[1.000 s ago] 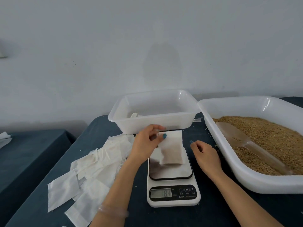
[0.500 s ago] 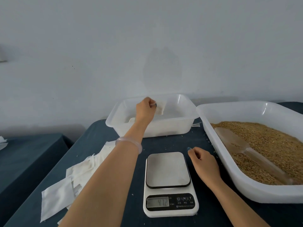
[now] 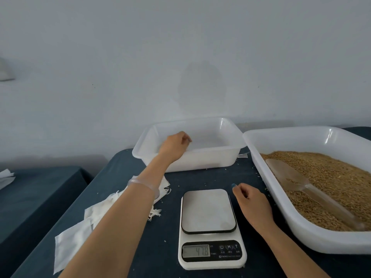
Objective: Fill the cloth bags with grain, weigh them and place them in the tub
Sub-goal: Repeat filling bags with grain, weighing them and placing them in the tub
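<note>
Dark blue cloth covers the surface (image 3: 158,257) in front of you. Your left hand (image 3: 174,145) reaches to the far side and hangs over the near rim of the small white tub (image 3: 202,160), its fingers (image 3: 186,139) loosely bent with nothing showing in them; the tub's wall and your hand hide what lies just below. A clear bracelet (image 3: 143,184) sits on that forearm. Your right hand (image 3: 251,200) rests on the surface just right of the scale (image 3: 208,227), fingers relaxed and lightly curled, holding nothing, a blue nail pointing towards the far side. The scale stands near you, between your two arms, and its display shows digits too blurred to read with certainty. The empty cloth bags (image 3: 74,243) lie in a loose heap on the left, partly under your left forearm, some with frayed strings showing. On the right stands a large white tray (image 3: 301,234) holding the grain (image 3: 333,175), with a translucent scoop (image 3: 295,180) lying on top of it, handle towards the near right. A few loose grains dot the surface between the tub and the scale. Further left is a second dark-covered table (image 3: 40,197), apart from yours.
</note>
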### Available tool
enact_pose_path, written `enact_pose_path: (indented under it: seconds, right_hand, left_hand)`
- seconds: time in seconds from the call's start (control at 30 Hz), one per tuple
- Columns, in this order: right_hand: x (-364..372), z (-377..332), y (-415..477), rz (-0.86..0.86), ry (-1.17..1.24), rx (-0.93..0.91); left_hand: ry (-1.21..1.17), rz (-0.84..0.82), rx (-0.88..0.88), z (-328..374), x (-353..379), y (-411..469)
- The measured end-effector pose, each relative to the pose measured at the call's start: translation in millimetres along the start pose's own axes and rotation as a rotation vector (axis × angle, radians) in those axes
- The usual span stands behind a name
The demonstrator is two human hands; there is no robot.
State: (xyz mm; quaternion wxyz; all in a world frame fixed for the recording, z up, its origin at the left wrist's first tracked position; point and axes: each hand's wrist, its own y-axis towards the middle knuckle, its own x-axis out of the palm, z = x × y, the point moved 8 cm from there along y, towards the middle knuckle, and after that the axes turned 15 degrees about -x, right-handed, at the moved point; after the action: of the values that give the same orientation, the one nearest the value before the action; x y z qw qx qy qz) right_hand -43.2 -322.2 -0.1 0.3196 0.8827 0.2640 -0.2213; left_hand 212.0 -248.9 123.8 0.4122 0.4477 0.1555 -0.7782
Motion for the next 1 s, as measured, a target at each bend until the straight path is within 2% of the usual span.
enact_pose_path:
  seconds: [0.1, 0.17, 0.23, 0.3, 0.37, 0.43, 0.47, 0.7, 0.87, 1.0]
  right_hand:
    - [-1, 1, 0, 0.003, 0.009, 0.007]
    - [0, 0, 0, 0.001, 0.005, 0.0]
    - [0, -2, 0, 0.003, 0.002, -0.011]
    - [0, -4, 0, 0.007, -0.001, -0.015]
    - [0, -4, 0, 0.003, -0.002, -0.012]
    - [0, -4, -1, 0.003, 0.003, -0.014]
    - [0, -4, -1, 0.005, 0.002, -0.016]
    - [-2, -4, -2, 0.011, 0.015, -0.024]
    - [-1, -4, -1, 0.009, 0.006, -0.028]
    - [-1, -3, -1, -0.001, 0.003, -0.022]
  left_hand:
    - [-0.349, 0.229, -0.068, -33, -50, -24]
    - [-0.55, 0.481, -0.219, -79, -80, -52]
    - [-0.527, 0.644, -0.423, -124, -88, -78]
    - [-0.246, 0.532, -0.565, -147, -67, -85]
    - [0.138, 0.267, -0.641, -155, -28, -89]
    - [0.433, 0.059, -0.666, -158, 3, -98]
    - [0.515, 0.025, -0.649, -157, 12, -100]
    - [0.508, 0.18, -0.573, -150, -14, -108]
    - [0.639, 0.124, -0.612, -153, -23, -113]
    - [0.511, 0.183, -0.625, -149, -28, -114]
